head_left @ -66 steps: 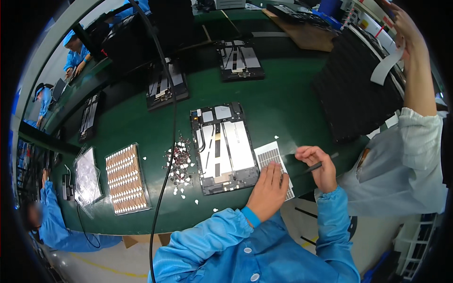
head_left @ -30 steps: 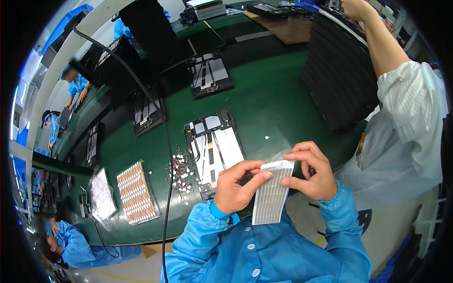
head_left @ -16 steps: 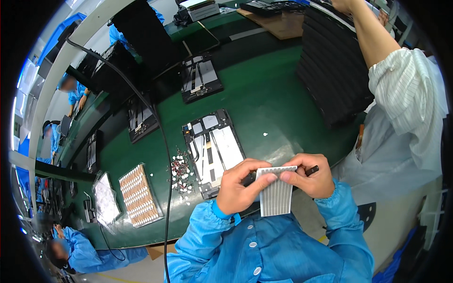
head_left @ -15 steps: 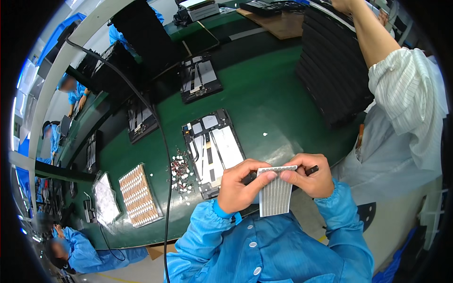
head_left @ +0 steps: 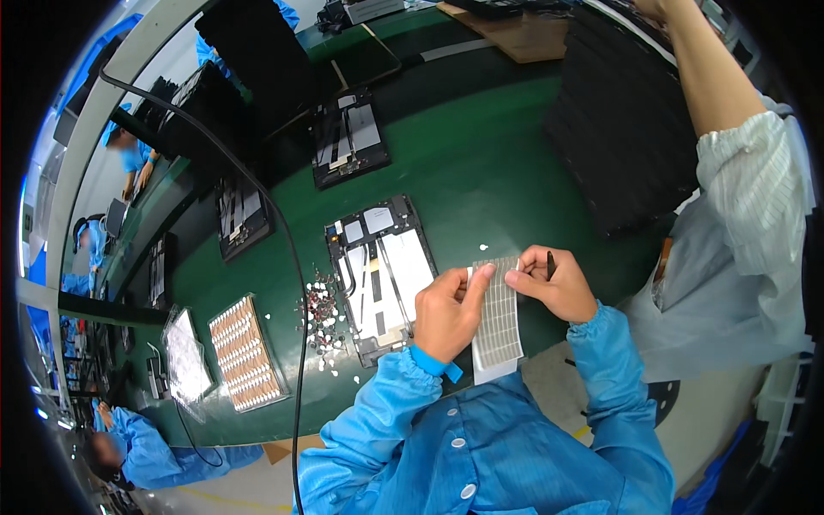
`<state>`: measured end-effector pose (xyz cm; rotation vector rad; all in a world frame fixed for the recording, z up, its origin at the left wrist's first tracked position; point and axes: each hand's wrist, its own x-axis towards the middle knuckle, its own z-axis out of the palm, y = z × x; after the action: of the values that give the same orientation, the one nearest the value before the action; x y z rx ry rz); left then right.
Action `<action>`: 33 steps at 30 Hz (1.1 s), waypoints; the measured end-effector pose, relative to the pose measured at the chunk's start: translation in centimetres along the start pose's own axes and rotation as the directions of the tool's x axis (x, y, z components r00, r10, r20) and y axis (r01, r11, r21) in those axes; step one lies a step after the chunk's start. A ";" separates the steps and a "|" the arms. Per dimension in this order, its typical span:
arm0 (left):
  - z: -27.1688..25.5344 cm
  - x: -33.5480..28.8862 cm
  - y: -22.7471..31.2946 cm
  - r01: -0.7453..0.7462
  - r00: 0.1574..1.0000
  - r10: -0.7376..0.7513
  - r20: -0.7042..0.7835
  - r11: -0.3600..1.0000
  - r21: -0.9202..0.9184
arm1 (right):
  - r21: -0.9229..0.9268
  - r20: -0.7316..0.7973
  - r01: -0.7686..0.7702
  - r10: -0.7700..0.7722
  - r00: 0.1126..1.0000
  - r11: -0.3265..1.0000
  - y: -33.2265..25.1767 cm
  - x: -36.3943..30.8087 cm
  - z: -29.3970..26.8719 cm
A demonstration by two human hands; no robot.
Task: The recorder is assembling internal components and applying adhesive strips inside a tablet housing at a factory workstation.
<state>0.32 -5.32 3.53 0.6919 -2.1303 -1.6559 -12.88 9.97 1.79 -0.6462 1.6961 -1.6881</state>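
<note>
A white-backed sheet of grey adhesive strips [head_left: 498, 330], marked off in small rectangles, hangs from my fingers just beyond the table's near edge. My left hand [head_left: 448, 313] pinches its upper left side between thumb and fingers. At the upper right edge of the sheet, my right hand [head_left: 560, 287] has its thumb tip on or close against it. A slim black stick-like tool [head_left: 550, 264] stands up between the right fingers; its kind cannot be made out. Left of my hands lies an opened tablet [head_left: 378, 322], its white batteries and cables exposed, partly covered by my left hand.
Small loose white and dark pieces [head_left: 324, 313] are scattered beside the tablet. Further left lie a sheet of white-tipped parts [head_left: 246, 356] and a clear bag [head_left: 189, 356]. A black cable [head_left: 292, 249] crosses the table. Another opened tablet [head_left: 350, 137], tall black stacks [head_left: 622, 129] and a co-worker's arm [head_left: 712, 77] are beyond.
Both hands have moved up and further over the table with the sheet. The sheet now tilts, with more of its strips showing, and the black tool has turned upright in my right hand.
</note>
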 end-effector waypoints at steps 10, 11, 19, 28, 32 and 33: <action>2.4 -1.7 -3.5 -0.597 0.796 0.419 0.437 0.424 0.681 | -0.794 0.012 0.128 -0.195 0.981 0.594 -0.4 1.7 0.4; 2.5 -1.8 -3.7 -0.592 0.801 0.415 0.432 0.436 0.678 | -0.704 -0.096 0.071 -0.194 0.976 0.707 -0.6 1.3 -0.1; 2.5 -2.0 -3.2 -0.578 0.814 0.354 0.461 0.406 0.708 | 0.293 -0.202 -0.080 0.144 0.969 0.953 -1.2 1.8 -2.0; 2.6 -1.5 -3.2 -0.572 0.820 0.338 0.462 0.442 0.691 | 0.103 -0.163 -0.089 0.105 0.981 0.991 1.0 3.0 -3.2; 2.5 -1.6 -3.1 -0.569 0.822 0.330 0.465 0.431 0.701 | 0.087 -0.128 -0.093 0.104 0.986 0.992 0.6 2.7 -3.3; 2.5 -1.5 -3.1 -0.569 0.822 0.329 0.466 0.427 0.702 | 0.059 -0.125 -0.093 0.100 0.987 0.994 0.4 2.6 -3.3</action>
<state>0.67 -3.04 -0.13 0.0225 -2.9296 -0.3687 -17.03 10.26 0.96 -0.4323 1.7360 -1.7311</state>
